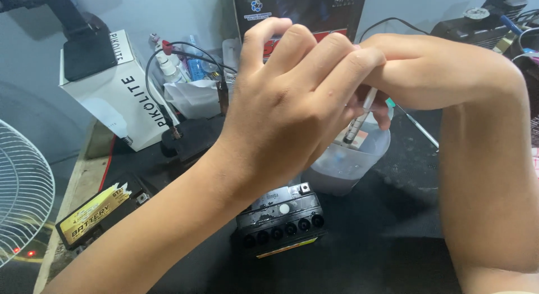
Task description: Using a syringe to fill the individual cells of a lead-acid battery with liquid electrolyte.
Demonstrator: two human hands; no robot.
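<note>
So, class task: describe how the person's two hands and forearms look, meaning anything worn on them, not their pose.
Both are bare. The left hand and the right hand wear no gloves, rings or watch that show, and no sleeve reaches either forearm in view. Fingers carry no visible tape or markings.

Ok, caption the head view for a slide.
Both hands, left hand and right hand, hold a thin tube over a translucent container behind a small battery.

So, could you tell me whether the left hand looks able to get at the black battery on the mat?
Probably yes: the left hand hovers just above the black battery, with nothing between them.
</note>
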